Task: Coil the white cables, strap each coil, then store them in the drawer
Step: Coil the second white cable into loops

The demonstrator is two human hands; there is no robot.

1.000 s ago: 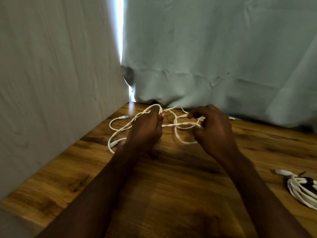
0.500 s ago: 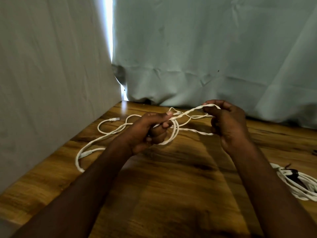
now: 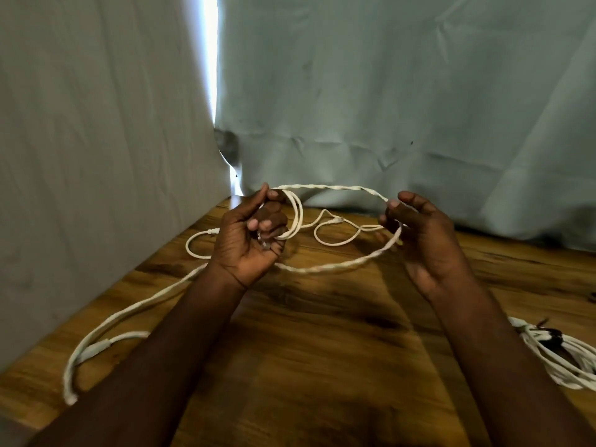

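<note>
Cloth backdrop point(image 3: 403, 91) in pale grey-green hangs behind the wooden table point(image 3: 322, 350) and along its left side, with a bright slit of light where the two sheets meet. Both forearms reach in over the tabletop. Left hand point(image 3: 248, 240) is raised, palm up, its fingers curled round a few turns of the white cable point(image 3: 338, 188). Right hand point(image 3: 425, 240) holds the far end of the same loop — thumb and fingertips loosely bent round the strand, so the loop spans between the hands above the wood. Loose cable trails off left across the table. Another coiled cable point(image 3: 561, 366) lies at the right edge, beside the right forearm — something dark is wrapped on it.
</note>
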